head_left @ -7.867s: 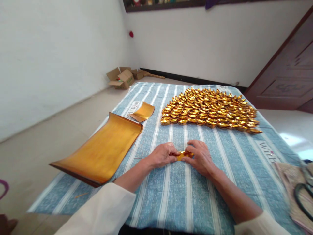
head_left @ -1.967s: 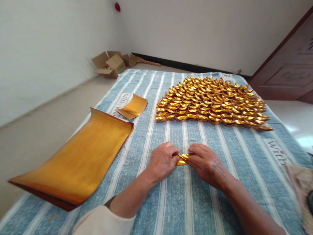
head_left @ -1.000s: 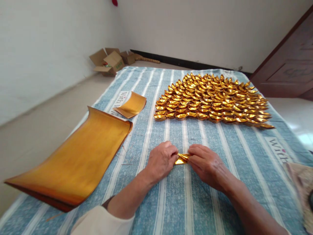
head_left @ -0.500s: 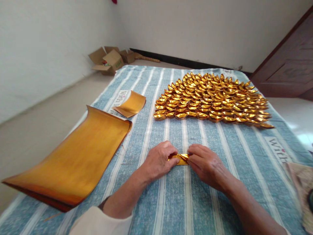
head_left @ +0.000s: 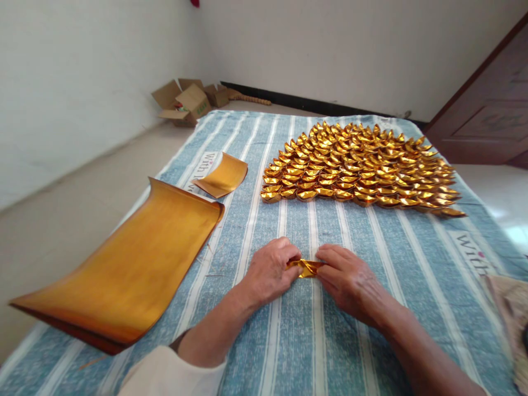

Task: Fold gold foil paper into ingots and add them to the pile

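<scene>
A small folded strip of gold foil paper (head_left: 307,268) lies low over the striped cloth, pinched at both ends. My left hand (head_left: 273,269) is closed on its left end, thumb in front. On the right end, my right hand (head_left: 344,275) is closed too, its fingertips partly hiding the paper. A slanting crease shows in the middle, between the hands. Beyond them, many folded gold paper ingots (head_left: 358,165) stand in close rows. To the left lie a large stack of gold paper sheets (head_left: 136,258), curled at the ends, and a smaller curved gold sheet (head_left: 225,175).
The blue and white striped cloth (head_left: 251,341) covers the table. Open cardboard boxes (head_left: 187,104) sit on the floor at the far left. A brown door (head_left: 487,104) stands at the right, and a beige item (head_left: 509,313) lies at the right edge.
My fingers have shifted slightly on the gold paper strip, and its middle fold now looks narrower and more creased. The whole view has shifted a little; the stack and ingots stay put.
</scene>
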`<control>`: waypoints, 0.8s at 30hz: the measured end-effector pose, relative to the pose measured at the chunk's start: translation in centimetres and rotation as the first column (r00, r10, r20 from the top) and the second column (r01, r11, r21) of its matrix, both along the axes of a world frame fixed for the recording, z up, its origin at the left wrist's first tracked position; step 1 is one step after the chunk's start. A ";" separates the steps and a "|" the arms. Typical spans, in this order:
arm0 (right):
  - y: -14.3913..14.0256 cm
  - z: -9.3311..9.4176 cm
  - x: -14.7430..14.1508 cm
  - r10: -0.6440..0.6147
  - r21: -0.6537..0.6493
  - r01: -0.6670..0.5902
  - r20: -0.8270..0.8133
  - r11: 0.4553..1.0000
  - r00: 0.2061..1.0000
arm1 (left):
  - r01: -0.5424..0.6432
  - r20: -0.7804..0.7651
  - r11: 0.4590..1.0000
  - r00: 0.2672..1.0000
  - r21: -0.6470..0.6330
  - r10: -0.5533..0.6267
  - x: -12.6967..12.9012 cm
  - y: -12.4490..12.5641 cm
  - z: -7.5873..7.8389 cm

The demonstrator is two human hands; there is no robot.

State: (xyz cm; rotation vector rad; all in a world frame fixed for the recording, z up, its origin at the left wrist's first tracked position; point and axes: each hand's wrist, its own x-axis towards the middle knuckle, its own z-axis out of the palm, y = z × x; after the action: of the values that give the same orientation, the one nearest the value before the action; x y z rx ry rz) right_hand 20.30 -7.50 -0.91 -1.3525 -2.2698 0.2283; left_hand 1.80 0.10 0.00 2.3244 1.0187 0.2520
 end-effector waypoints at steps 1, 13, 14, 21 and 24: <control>0.0 0.0 -0.1 0.002 -0.001 -0.002 0.013 1.000 1.000 | -0.005 -0.001 1.000 1.000 -0.004 0.005 0.0 0.0 0.1; -0.1 -0.1 0.0 0.016 0.023 -0.018 0.075 1.000 0.997 | -0.032 0.034 0.999 0.999 0.019 0.031 0.3 -0.1 -0.2; -0.1 0.0 0.0 0.020 0.021 -0.022 0.075 1.000 0.997 | -0.033 0.040 0.999 0.999 0.024 0.032 0.3 -0.2 -0.3; -0.1 0.4 0.1 0.026 -0.019 -0.024 0.093 1.000 0.995 | -0.029 0.072 0.998 0.997 0.056 0.025 0.3 -0.4 -0.6; -0.1 0.5 0.1 0.030 -0.054 -0.024 0.114 0.998 0.993 | -0.018 0.080 0.997 0.997 0.074 0.012 0.3 -0.5 -0.7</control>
State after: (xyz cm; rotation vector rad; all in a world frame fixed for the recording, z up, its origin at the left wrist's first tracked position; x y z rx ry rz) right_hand 20.38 -7.62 -0.36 -1.3956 -2.3930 0.2266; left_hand 2.11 -0.37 -0.72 2.3541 1.0037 0.3921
